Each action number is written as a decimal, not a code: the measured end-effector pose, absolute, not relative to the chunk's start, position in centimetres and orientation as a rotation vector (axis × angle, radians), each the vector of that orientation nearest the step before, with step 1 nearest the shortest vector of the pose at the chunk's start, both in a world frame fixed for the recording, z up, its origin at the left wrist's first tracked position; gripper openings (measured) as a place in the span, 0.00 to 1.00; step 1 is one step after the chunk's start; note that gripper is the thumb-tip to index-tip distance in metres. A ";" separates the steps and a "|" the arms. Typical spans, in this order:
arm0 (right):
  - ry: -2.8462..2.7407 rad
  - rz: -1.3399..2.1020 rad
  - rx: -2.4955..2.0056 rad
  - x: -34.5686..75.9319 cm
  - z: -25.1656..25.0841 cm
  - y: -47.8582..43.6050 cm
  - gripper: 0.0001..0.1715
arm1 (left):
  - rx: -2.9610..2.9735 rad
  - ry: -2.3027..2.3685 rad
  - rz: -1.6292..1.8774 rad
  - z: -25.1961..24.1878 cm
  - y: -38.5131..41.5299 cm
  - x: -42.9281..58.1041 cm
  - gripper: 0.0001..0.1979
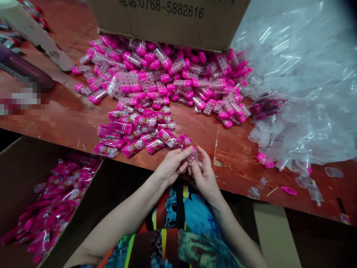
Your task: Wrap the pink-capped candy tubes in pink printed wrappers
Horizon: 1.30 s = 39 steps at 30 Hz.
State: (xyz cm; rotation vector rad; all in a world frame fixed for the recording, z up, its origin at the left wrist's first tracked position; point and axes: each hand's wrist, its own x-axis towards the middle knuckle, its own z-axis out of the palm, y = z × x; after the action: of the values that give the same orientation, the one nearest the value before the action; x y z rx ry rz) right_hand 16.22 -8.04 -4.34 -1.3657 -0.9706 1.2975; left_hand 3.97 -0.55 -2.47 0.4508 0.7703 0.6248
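Between my two hands, just over the table's front edge, is a small clear candy bottle [193, 158] of pink beads with a printed pink sleeve [184, 141] at its upper end. My left hand [174, 163] pinches it from the left, thumb on top. My right hand [205, 173] has its thumb and fingertips on the lower right side. Just beyond my left hand lies a group of bottles in printed pink sleeves [134, 145]. Behind them spreads a big heap of bare candy bottles [156, 85] with bright pink caps.
A cardboard box [170, 26] stands behind the heap. Large clear plastic bags [301, 89] cover the table's right side, with a loose pink cap [289, 190] in front. An open carton [89, 186] of sleeved bottles sits below the table at left. A coworker's arm [41, 37] reaches in at upper left.
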 end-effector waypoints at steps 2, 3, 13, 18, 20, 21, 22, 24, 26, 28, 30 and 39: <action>-0.837 1.404 -1.296 16.2 -4.1 -7.9 0.35 | 0.487 0.743 0.596 -2.4 -0.7 3.8 0.20; -0.772 1.447 -1.272 16.3 -3.9 -7.8 0.35 | 0.506 0.739 0.584 -2.3 -0.9 3.7 0.20; -0.608 1.660 -1.127 16.3 -4.3 -6.2 0.45 | 0.674 0.740 0.489 -2.6 -1.6 2.8 0.25; -0.821 1.511 -1.239 17.3 -4.2 -4.9 0.34 | 0.635 0.884 0.724 -0.7 0.6 -0.4 0.27; -0.952 1.291 -1.384 19.0 -4.4 -3.4 0.28 | 0.580 0.974 0.892 -0.1 1.6 -1.6 0.35; -1.021 1.157 -1.464 20.1 -4.5 -2.5 0.24 | 0.592 1.038 0.937 -0.1 1.8 -1.9 0.37; -1.092 1.008 -1.543 21.2 -4.7 -1.3 0.21 | 0.652 1.116 0.947 -0.3 1.8 -2.0 0.38; -1.246 0.688 -1.668 23.2 -4.8 1.6 0.18 | 0.950 1.272 0.915 -1.1 1.2 -1.3 0.31; -1.395 0.383 -1.741 24.7 -4.6 4.9 0.17 | 1.458 1.300 0.878 -2.4 0.2 0.2 0.19; -1.532 0.144 -1.811 25.5 -4.2 8.2 0.18 | 1.923 1.345 0.742 -3.8 -0.7 1.7 0.17; -1.689 -0.036 -1.938 25.7 -3.7 11.0 0.20 | 2.270 1.417 0.442 -4.8 -1.1 2.8 0.25; -2.014 -0.239 -2.124 23.1 -4.5 11.9 0.19 | 2.477 1.369 0.292 -5.6 -1.5 2.4 0.25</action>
State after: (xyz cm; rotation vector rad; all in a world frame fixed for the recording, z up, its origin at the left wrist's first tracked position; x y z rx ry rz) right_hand 23.14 11.91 -4.53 -2.1244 -2.0140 -0.2387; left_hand 2.42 -1.54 -5.64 2.4767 1.3694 0.2917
